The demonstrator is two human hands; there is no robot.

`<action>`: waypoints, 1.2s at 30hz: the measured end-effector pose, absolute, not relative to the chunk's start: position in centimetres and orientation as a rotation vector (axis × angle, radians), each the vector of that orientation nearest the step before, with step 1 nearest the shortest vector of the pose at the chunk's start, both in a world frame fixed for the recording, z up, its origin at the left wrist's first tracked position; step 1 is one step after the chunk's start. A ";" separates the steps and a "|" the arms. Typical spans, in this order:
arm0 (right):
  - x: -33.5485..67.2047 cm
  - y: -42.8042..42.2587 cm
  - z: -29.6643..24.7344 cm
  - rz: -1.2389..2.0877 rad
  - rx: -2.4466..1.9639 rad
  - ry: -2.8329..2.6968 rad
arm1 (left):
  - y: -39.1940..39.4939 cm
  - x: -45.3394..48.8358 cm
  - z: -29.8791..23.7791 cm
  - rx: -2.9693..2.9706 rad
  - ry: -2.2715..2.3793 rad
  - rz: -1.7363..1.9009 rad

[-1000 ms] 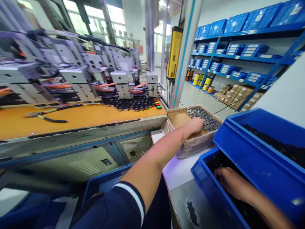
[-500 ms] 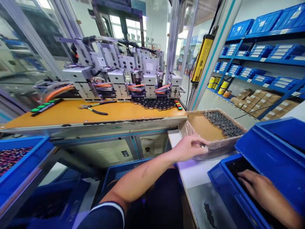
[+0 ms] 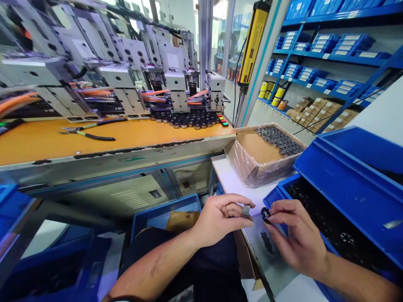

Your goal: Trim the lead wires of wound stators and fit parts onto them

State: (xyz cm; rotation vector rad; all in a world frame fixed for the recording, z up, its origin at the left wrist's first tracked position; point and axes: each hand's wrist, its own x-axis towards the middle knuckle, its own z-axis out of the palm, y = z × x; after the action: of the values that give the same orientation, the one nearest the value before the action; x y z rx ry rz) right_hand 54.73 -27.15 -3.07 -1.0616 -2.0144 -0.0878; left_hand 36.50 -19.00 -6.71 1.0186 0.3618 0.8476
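My left hand [image 3: 217, 218] pinches a short grey metal ring [image 3: 246, 210] between thumb and fingers, over the edge of the white side table. Facing it, my right hand [image 3: 297, 235] grips a small black notched ring [image 3: 265, 214] at its fingertips. The two parts are close together but apart. Beneath my right forearm is a blue bin [image 3: 280, 193] holding many black parts [image 3: 324, 222]. Beyond my hands stands a plastic-lined cardboard box [image 3: 252, 167] with rows of dark metal parts [image 3: 280, 140] at its far side.
An orange bench [image 3: 135, 142] carries clamping machinery [image 3: 176, 88], pliers [image 3: 91, 129] and several dark round parts [image 3: 189, 120]. A second blue bin [image 3: 362, 167] rises at the right. Below, another blue bin [image 3: 147, 218] sits by my legs. A yellow bar [image 3: 253, 44] stands upright behind.
My left hand has drawn back from the cardboard box with the metal ring. My right hand has come up out of the blue bin holding the black ring. The view has shifted.
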 end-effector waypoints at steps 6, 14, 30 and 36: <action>54.9 -27.3 -3.7 -0.026 -1.019 -2.059 | -20.3 38.1 -7.5 0.966 0.283 0.860; 55.2 -27.1 -3.6 -0.106 -1.012 -2.026 | -20.2 38.0 -7.1 1.186 0.274 1.024; 56.0 -26.9 -3.9 -0.259 -0.954 -2.147 | -20.4 38.0 -7.1 1.058 0.318 0.864; 55.9 -26.8 -3.5 -0.262 -0.933 -2.160 | -20.3 37.9 -7.6 1.069 0.358 0.818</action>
State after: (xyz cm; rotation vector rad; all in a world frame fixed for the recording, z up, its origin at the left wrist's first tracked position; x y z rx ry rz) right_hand 55.93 -26.84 -3.51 -0.9331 -2.1600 -0.2617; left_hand 37.93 -20.34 -7.58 1.0686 0.3584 0.8177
